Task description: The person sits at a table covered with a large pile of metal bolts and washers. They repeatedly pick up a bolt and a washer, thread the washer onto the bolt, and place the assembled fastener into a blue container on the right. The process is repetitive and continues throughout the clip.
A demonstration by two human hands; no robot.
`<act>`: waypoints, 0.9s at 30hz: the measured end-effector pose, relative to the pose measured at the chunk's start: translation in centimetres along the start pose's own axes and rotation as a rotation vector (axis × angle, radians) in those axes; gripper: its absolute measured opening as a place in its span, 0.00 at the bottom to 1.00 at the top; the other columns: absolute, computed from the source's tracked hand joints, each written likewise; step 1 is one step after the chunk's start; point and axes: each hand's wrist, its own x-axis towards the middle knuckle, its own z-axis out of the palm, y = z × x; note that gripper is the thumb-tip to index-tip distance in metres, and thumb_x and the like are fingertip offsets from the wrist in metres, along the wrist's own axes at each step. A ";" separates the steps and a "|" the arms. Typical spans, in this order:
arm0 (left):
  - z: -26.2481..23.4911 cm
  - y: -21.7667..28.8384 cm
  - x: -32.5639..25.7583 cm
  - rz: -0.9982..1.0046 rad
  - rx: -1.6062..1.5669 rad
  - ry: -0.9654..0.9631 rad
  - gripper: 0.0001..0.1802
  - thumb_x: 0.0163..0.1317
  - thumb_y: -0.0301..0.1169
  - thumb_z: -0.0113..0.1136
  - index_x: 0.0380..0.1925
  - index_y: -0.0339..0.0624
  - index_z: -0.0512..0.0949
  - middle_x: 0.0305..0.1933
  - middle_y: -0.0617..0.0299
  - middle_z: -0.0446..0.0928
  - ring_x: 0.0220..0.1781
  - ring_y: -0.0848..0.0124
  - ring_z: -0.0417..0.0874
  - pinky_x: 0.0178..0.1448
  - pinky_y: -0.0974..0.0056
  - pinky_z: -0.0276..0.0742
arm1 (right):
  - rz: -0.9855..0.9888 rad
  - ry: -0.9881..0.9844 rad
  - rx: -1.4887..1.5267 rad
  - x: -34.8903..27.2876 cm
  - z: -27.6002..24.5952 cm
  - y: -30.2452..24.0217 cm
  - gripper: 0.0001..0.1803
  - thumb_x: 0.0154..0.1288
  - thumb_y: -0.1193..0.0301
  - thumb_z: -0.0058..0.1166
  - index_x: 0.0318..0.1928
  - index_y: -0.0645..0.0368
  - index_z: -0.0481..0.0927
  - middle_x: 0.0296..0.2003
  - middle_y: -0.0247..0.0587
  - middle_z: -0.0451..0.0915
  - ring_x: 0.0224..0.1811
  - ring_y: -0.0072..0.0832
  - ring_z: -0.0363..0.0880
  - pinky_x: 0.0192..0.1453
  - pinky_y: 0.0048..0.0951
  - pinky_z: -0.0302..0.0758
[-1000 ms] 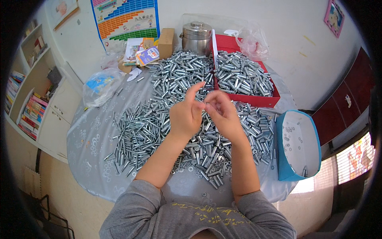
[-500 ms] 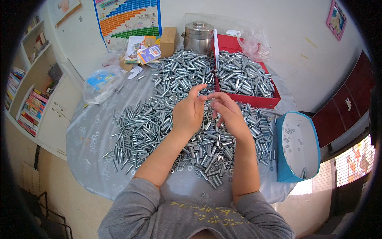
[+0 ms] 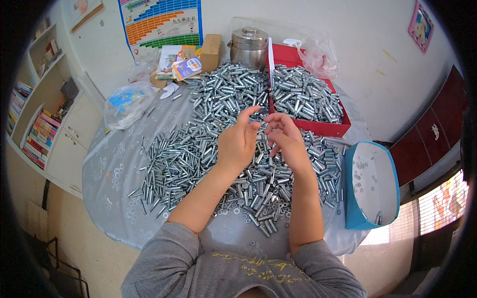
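My left hand (image 3: 237,145) is raised over a wide heap of shiny metal bolts and sleeves (image 3: 184,156). Its index finger points away from me, with the thumb held apart from it; the other fingers are hidden behind the hand. Just to the right, my right hand (image 3: 289,144) hovers with loosely bent fingers spread toward the left one. A narrow gap separates the two hands, and I see nothing held in either. Small washers and nuts (image 3: 282,206) lie along the near side of the heap.
A red box (image 3: 318,128) full of metal sleeves stands at the back right. At the right edge is a blue bin (image 3: 352,198) with a few rings inside. Behind the heap are a steel pot (image 3: 248,47), a cardboard box (image 3: 211,52), booklets (image 3: 186,68) and a plastic bag (image 3: 124,105).
My hands have drawn slightly apart; the right fingers no longer meet the left index finger and thumb. The left thumb has opened away from its index finger.
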 end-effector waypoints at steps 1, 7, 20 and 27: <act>-0.1 0.0 0.0 -0.009 0.001 -0.008 0.20 0.68 0.47 0.37 0.51 0.49 0.69 0.13 0.57 0.71 0.17 0.56 0.74 0.21 0.56 0.64 | 0.071 -0.002 -0.012 0.0 -0.2 -0.4 0.10 0.64 0.71 0.42 0.44 0.61 0.70 0.24 0.30 0.70 0.20 0.14 0.65 0.19 0.16 0.61; 0.0 -0.1 0.1 -0.005 0.000 0.008 0.22 0.68 0.49 0.35 0.51 0.49 0.69 0.13 0.58 0.71 0.17 0.57 0.74 0.22 0.56 0.64 | -0.276 0.108 -0.075 0.7 0.0 1.5 0.12 0.66 0.66 0.41 0.45 0.58 0.72 0.25 0.30 0.70 0.18 0.15 0.63 0.22 0.16 0.61; 0.1 -0.6 0.3 -0.002 0.059 0.010 0.23 0.67 0.50 0.36 0.51 0.48 0.69 0.13 0.59 0.72 0.18 0.58 0.75 0.22 0.57 0.65 | -0.205 0.473 -1.012 2.0 -1.9 6.3 0.15 0.64 0.66 0.43 0.42 0.65 0.72 0.35 0.49 0.74 0.37 0.37 0.74 0.44 0.33 0.70; 0.7 -1.3 0.2 0.025 0.039 0.034 0.24 0.67 0.51 0.36 0.52 0.48 0.68 0.14 0.58 0.73 0.19 0.56 0.76 0.23 0.56 0.66 | -0.091 -0.013 -0.383 0.6 0.5 1.9 0.15 0.65 0.64 0.44 0.40 0.65 0.75 0.31 0.52 0.77 0.33 0.42 0.75 0.39 0.35 0.70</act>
